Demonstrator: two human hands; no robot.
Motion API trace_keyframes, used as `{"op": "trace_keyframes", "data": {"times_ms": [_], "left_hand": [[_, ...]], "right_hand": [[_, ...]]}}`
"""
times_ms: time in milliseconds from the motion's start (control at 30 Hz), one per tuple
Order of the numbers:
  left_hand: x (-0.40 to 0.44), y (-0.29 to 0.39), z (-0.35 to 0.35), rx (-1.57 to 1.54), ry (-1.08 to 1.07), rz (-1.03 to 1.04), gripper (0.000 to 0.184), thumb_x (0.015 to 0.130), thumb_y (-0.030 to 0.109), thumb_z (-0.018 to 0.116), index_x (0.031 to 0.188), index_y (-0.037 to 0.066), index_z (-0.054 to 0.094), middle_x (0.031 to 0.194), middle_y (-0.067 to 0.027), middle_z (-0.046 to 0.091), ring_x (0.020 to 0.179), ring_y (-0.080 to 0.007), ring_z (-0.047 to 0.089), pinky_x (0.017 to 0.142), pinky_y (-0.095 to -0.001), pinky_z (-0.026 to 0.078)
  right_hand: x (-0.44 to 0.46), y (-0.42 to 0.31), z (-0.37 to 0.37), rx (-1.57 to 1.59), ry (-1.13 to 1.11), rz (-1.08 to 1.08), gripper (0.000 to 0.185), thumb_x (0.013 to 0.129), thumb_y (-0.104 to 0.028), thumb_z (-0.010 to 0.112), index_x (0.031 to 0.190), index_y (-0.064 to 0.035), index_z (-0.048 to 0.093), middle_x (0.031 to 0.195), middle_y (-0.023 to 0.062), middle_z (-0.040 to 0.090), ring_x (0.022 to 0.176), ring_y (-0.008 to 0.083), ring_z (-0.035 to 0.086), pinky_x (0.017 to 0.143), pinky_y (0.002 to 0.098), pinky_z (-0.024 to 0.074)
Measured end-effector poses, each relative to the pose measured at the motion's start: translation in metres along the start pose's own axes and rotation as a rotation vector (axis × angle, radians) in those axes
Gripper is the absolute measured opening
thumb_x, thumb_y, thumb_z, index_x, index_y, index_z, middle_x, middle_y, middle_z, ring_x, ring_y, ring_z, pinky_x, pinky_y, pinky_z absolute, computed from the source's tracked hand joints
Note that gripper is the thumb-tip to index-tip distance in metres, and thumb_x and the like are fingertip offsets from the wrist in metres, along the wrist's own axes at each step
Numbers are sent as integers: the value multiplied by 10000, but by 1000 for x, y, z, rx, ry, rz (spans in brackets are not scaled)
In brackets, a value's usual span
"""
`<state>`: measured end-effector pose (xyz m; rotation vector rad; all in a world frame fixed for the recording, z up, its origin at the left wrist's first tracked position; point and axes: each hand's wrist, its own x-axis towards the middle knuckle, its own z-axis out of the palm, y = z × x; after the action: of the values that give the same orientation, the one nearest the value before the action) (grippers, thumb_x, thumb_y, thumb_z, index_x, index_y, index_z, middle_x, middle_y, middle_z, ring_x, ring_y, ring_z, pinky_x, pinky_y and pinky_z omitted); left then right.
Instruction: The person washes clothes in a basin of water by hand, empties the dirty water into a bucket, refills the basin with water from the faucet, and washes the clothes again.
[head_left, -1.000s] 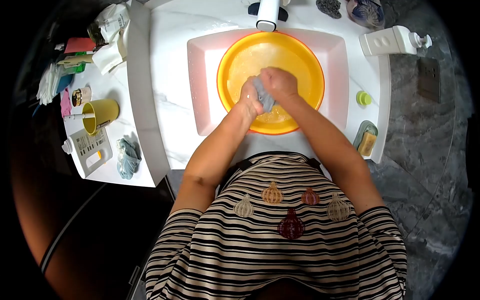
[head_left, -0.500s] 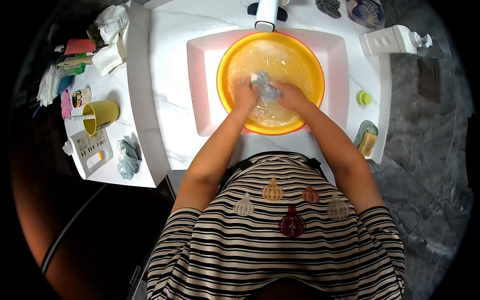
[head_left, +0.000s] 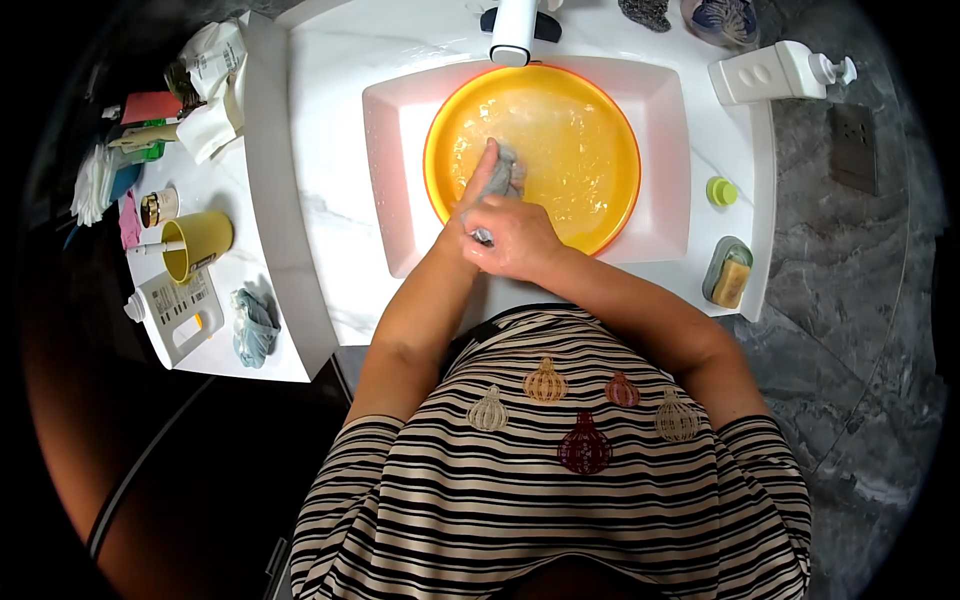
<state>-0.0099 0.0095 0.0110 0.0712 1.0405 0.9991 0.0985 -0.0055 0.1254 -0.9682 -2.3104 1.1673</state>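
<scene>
A wet grey-blue cloth [head_left: 507,172] is bunched over the left part of a yellow basin [head_left: 632,170] with water in it. My left hand [head_left: 482,183] holds the cloth against its palm, one digit pointing up along it. Closed like a fist, my right hand [head_left: 515,237] grips the cloth's lower end across my left wrist, near the basin's front rim. Parts of the cloth are hidden by my fingers.
The basin stands in a white sink [head_left: 665,215] under a white faucet [head_left: 514,35]. On the right are a pump bottle [head_left: 765,75], a green cap [head_left: 721,191] and a soap bar [head_left: 732,284]. A yellow cup [head_left: 205,240], a jug [head_left: 180,315] and another grey-blue cloth [head_left: 255,328] sit left.
Both hands were in the water in mid-basin with the cloth between them. They have come up toward the left front rim, the right hand now crossing over the left wrist.
</scene>
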Motion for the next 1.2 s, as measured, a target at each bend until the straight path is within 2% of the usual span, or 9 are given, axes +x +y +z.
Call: {"op": "trace_keyframes", "data": {"times_ms": [267, 333, 433, 633, 700, 833, 967, 1100, 1200], "left_hand": [[-13, -5, 36, -320, 84, -162, 351, 910, 429, 367, 915, 150, 580, 851, -61, 613, 719, -244, 580, 613, -337, 502], [12, -14, -3, -460, -569, -291, 400, 886, 427, 432, 925, 69, 606, 870, -116, 639, 781, -253, 622, 724, -371, 522], [-37, 33, 44, -413, 41, -137, 421, 921, 413, 360, 978, 56, 577, 923, -137, 631, 778, -255, 625, 668, -335, 530], [-9, 13, -12, 422, 419, 379, 403, 915, 322, 477, 1163, 6, 507, 1037, -184, 617, 955, -301, 618, 848, -364, 490], [-6, -9, -12, 1520, 734, 839, 563, 837, 293, 606, 1301, 27, 426, 1219, -233, 516, 1114, -330, 531, 947, -383, 424], [6, -18, -16, 1633, 614, 477, 768, 766, 302, 677, 1393, 44, 315, 1393, -248, 324, 1240, -368, 402, 1017, -401, 350], [4, -3, -4, 475, 390, 373, 684, 847, 396, 587, 1389, 65, 333, 1380, -197, 362, 1223, -330, 424, 1009, -413, 362], [-12, 20, 10, -219, 60, 59, 645, 891, 569, 442, 1316, 85, 426, 1201, -108, 541, 1078, -263, 529, 962, -389, 411], [-11, 17, 7, -321, -19, 2, 569, 902, 569, 422, 1209, 96, 494, 995, -63, 573, 900, -223, 547, 872, -346, 455]], "right_hand": [[47, 89, -13, -297, 45, 358, 293, 822, -390, 552, 812, -111, 641, 812, 123, 649, 766, 313, 623, 693, 408, 491], [47, 125, -22, -135, 49, 506, 313, 829, -403, 562, 896, -108, 642, 849, 139, 644, 794, 316, 622, 719, 396, 490], [42, 140, -28, 123, 167, 653, 389, 834, -411, 591, 1064, -98, 612, 938, 177, 622, 877, 334, 605, 788, 380, 477], [4, 171, -4, -163, 415, 389, 551, 780, -305, 681, 1234, -42, 511, 1055, 216, 579, 1029, 367, 547, 914, 383, 424], [-4, 172, 6, -280, 269, 275, 550, 766, -276, 693, 1224, -26, 516, 1056, 220, 583, 1045, 367, 539, 938, 378, 410], [-1, 175, -4, -6, -123, 616, 516, 742, -128, 667, 1229, -44, 515, 1093, 175, 591, 1010, 311, 578, 847, 356, 472], [12, 143, 11, 808, 412, 897, 427, 732, -75, 648, 1151, -60, 567, 1085, 113, 594, 914, 227, 609, 678, 316, 522], [6, 102, 19, 199, 113, 26, 336, 780, -158, 631, 1107, -96, 583, 1005, 104, 586, 851, 234, 611, 752, 326, 490], [3, 27, 13, 69, -24, 132, 274, 794, -208, 623, 1049, -114, 588, 947, 111, 592, 834, 276, 606, 763, 344, 477]]}}
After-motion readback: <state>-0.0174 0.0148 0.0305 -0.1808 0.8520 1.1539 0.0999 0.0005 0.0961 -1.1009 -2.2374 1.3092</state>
